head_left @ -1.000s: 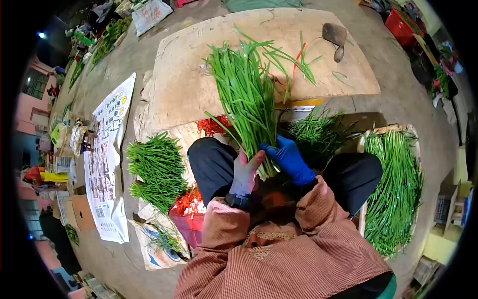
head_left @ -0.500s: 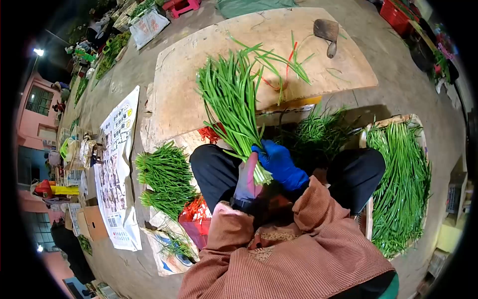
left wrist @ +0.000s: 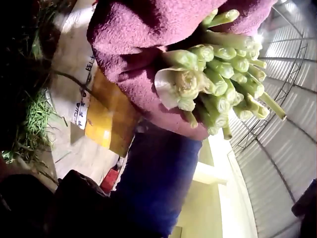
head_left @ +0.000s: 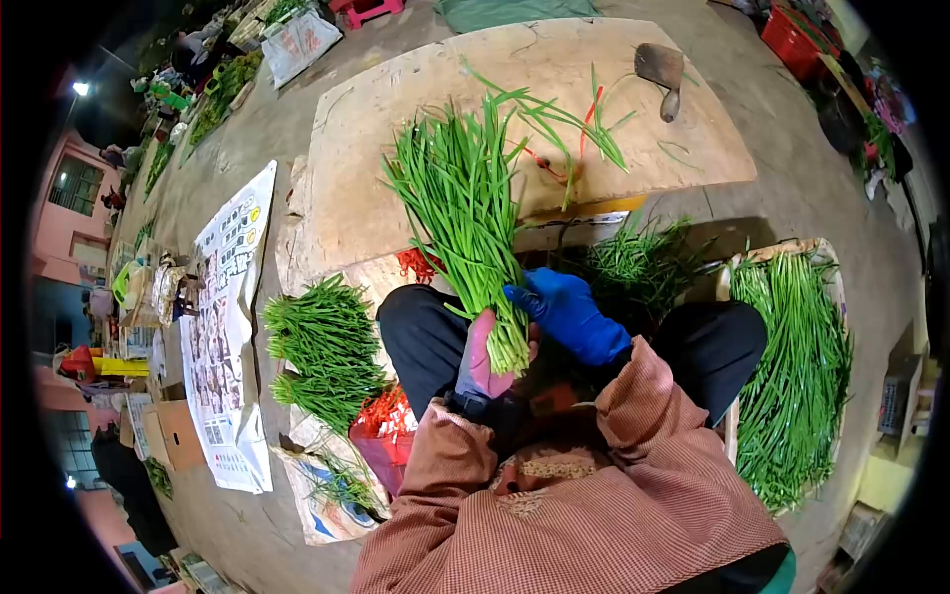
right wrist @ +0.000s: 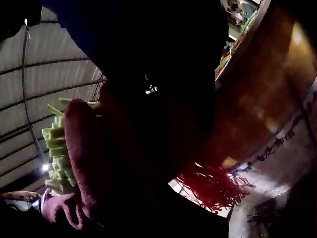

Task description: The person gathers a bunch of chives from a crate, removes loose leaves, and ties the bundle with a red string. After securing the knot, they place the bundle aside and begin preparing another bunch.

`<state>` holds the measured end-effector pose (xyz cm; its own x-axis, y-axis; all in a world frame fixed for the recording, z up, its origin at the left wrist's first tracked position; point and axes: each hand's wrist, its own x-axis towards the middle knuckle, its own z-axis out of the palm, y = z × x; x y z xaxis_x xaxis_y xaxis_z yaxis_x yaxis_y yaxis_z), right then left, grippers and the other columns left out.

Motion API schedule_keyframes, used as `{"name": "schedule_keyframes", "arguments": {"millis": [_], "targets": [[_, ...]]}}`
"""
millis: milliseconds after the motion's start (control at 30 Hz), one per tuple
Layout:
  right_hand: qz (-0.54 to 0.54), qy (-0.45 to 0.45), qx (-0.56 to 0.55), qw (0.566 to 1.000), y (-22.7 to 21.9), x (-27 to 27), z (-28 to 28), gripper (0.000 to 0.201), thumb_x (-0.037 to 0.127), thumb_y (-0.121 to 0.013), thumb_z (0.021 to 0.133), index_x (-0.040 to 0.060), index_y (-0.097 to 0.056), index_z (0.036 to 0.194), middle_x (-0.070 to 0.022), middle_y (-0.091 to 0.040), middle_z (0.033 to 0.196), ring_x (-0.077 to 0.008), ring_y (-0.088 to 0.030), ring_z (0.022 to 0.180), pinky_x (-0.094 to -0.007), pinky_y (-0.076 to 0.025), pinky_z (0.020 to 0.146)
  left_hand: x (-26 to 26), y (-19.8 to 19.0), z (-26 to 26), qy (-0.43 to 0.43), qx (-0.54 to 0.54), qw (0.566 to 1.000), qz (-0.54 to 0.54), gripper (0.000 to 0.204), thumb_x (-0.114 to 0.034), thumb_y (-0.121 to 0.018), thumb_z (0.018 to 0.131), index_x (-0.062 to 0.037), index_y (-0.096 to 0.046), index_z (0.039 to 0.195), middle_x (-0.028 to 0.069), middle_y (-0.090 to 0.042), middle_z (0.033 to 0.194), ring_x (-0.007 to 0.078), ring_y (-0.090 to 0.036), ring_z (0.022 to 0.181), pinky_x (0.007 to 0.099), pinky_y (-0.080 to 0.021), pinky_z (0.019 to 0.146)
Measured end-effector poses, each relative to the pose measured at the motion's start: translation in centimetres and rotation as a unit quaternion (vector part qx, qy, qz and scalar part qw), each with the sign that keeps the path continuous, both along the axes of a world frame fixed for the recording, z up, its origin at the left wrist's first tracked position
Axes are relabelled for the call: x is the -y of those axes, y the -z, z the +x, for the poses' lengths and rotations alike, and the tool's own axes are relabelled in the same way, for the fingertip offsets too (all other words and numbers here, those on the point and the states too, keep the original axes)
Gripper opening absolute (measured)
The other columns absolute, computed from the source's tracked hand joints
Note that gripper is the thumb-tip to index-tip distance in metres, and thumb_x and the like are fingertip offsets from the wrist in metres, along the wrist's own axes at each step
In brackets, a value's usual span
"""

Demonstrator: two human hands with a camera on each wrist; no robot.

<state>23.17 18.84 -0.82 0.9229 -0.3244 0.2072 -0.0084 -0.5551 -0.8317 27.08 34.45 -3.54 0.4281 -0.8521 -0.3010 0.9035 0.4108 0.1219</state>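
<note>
A bunch of long green stalks (head_left: 463,198) slants up from the lap over the near edge of the wooden board. The left hand (head_left: 483,358), in a pink and grey glove, grips it round the pale cut ends. In the left wrist view the pink glove (left wrist: 148,44) wraps the cut ends (left wrist: 223,74). Against the bunch's right side, just above the left hand, is the right hand (head_left: 574,315) in a blue glove, thumb on the stalks; its other fingers are mostly hidden. The right wrist view is dark, with cut ends (right wrist: 58,153) beside the pink glove (right wrist: 81,153).
On the wooden board (head_left: 366,148) lie a cleaver (head_left: 659,71), loose leaves and a red tie (head_left: 592,107). Stacked bunches (head_left: 322,342) and a bag of red ties (head_left: 388,421) stand at the left. A long crate of stalks (head_left: 792,376) is at the right.
The bunch has shifted slightly left, and its cut ends now show above the left palm. The right hand first drew close to the left, then moved slightly right.
</note>
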Motion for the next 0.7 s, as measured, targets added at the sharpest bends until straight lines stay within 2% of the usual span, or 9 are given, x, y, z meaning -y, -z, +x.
{"name": "schedule_keyframes", "arguments": {"millis": [233, 300, 333, 467, 533, 567, 633, 667, 700], "targets": [[0.02, 0.01, -0.017, 1.0, 0.7, -0.4, -0.1, 0.029, 0.026, -0.066, 0.079, 0.0032, -0.061, 0.096, -0.0123, -0.059, 0.074, -0.0252, -0.058, 0.062, -0.0326, -0.045, 0.057, -0.7, 0.7, 0.4, 0.047, -0.038, 0.989, -0.132, 0.044, -0.038, -0.048, 0.088, -0.0073, -0.048, 0.12, 0.018, -0.055, 0.108, 0.0276, -0.055, 0.093, 0.0397, -0.049, 0.077], [0.222, 0.021, -0.05, 0.974, 1.1, -0.1, 0.1, 0.03, 0.032, -0.068, 0.075, 0.0032, -0.06, 0.079, -0.0118, -0.061, 0.071, -0.0224, -0.06, 0.061, -0.0321, -0.045, 0.056, -0.9, 0.7, 0.7, 0.055, -0.03, 0.992, -0.106, 0.046, -0.037, -0.05, 0.088, -0.0058, -0.045, 0.121, 0.014, -0.056, 0.109, 0.025, -0.057, 0.087, 0.0361, -0.05, 0.068], [0.184, 0.038, -0.06, 0.98, -0.3, 0.7, -0.1, 0.029, 0.028, -0.069, 0.077, 0.0018, -0.062, 0.089, -0.0095, -0.063, 0.073, -0.0147, -0.059, 0.061, -0.0285, -0.046, 0.058, -1.1, 0.5, 0.8, 0.062, -0.006, 0.994, -0.093, 0.047, -0.038, -0.05, 0.088, -0.005, -0.045, 0.121, 0.0137, -0.055, 0.11, 0.0224, -0.057, 0.084, 0.034, -0.049, 0.064], [0.154, 0.119, 0.089, 0.977, -0.6, 5.3, 0.7, 0.037, 0.027, -0.067, 0.078, 0.0003, -0.06, 0.103, -0.0101, -0.065, 0.081, -0.0121, -0.061, 0.066, -0.0268, -0.048, 0.062, -1.9, 2.1, 0.9, 0.057, -0.008, 0.995, -0.084, 0.051, -0.037, -0.05, 0.088, -0.0033, -0.038, 0.125, 0.0163, -0.05, 0.112, 0.0207, -0.053, 0.085, 0.036, -0.047, 0.068], [0.321, 0.089, 0.044, 0.942, -3.4, 6.7, 1.1, 0.047, 0.024, -0.067, 0.078, -0.0009, -0.054, 0.115, -0.0116, -0.066, 0.09, -0.0122, -0.062, 0.078, -0.0248, -0.049, 0.066, -1.8, 2.3, 0.9, 0.065, -0.004, 0.995, -0.073, 0.051, -0.036, -0.051, 0.088, -0.0031, -0.039, 0.124, 0.016, -0.051, 0.111, 0.0212, -0.053, 0.085, 0.0378, -0.048, 0.07], [0.32, 0.092, 0.046, 0.942, -3.6, 6.9, 2.0, 0.047, 0.024, -0.067, 0.078, -0.0009, -0.054, 0.115, -0.0116, -0.066, 0.09, -0.0122, -0.062, 0.078, -0.0248, -0.049, 0.066, -1.9, 2.3, 1.0, 0.07, 0.001, 0.996, -0.061, 0.051, -0.036, -0.051, 0.087, -0.0029, -0.039, 0.124, 0.0156, -0.051, 0.11, 0.0216, -0.053, 0.086, 0.0396, -0.049, 0.071], [0.174, 0.036, 0.073, 0.981, -4.0, 5.9, 4.9, 0.048, 0.027, -0.069, 0.076, -0.001, -0.054, 0.113, -0.0102, -0.066, 0.094, -0.0164, -0.063, 0.085, -0.0295, -0.049, 0.07, -2.0, 2.1, 1.0, 0.075, 0.017, 0.996, -0.041, 0.05, -0.035, -0.051, 0.087, -0.0026, -0.039, 0.123, 0.0153, -0.051, 0.109, 0.0228, -0.054, 0.086, 0.0426, -0.05, 0.073], [0.06, 0.039, 0.084, 0.994, -4.2, 5.1, 6.1, 0.041, 0.032, -0.066, 0.077, 0.0036, -0.058, 0.106, -0.0118, -0.065, 0.09, -0.0259, -0.063, 0.082, -0.0358, -0.048, 0.071, -2.1, 1.7, 0.8, 0.073, 0.034, 0.996, -0.03, 0.05, -0.034, -0.052, 0.087, -0.0023, -0.039, 0.123, 0.0153, -0.051, 0.109, 0.0235, -0.055, 0.086, 0.0426, -0.05, 0.072], [0.062, 0.043, 0.087, 0.993, -4.0, 5.0, 7.1, 0.041, 0.032, -0.066, 0.077, 0.0036, -0.058, 0.106, -0.0118, -0.065, 0.09, -0.0259, -0.063, 0.082, -0.0358, -0.048, 0.071, -2.1, 1.5, 0.6, 0.072, 0.051, 0.996, -0.02, 0.051, -0.034, -0.052, 0.086, -0.0021, -0.039, 0.123, 0.0153, -0.051, 0.109, 0.0241, -0.055, 0.085, 0.0427, -0.05, 0.072]]}}
